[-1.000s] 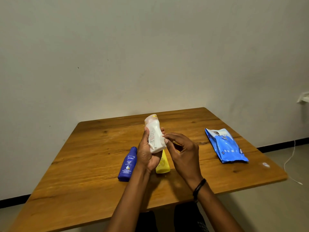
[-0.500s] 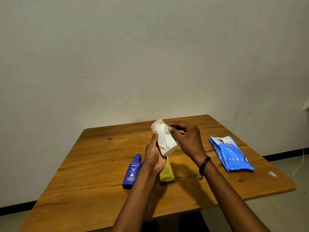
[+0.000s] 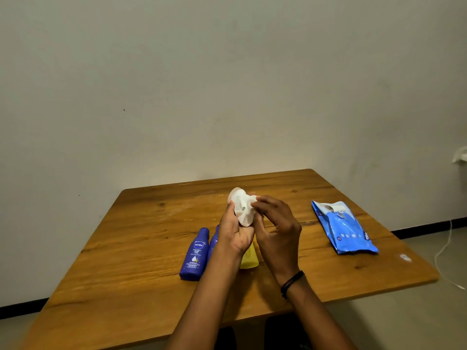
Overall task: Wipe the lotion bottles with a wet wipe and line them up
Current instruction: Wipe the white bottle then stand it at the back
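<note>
My left hand grips a white lotion bottle above the middle of the wooden table, its cap end pointing away from me. My right hand pinches a white wet wipe against the bottle's right side. A dark blue lotion bottle lies flat on the table, left of my left wrist. A second blue bottle shows only as a sliver behind that wrist. A yellow bottle lies between my forearms, mostly hidden.
A blue pack of wet wipes lies on the right part of the table, its flap lifted. A small white scrap sits near the right edge. A white cable trails on the floor at the right. A plain wall stands behind the table.
The bottle has turned in my left hand. My right hand dropped from over the bottle's top to its right side, and a white wipe now shows bunched at its fingertips. The camera view shifted slightly.
</note>
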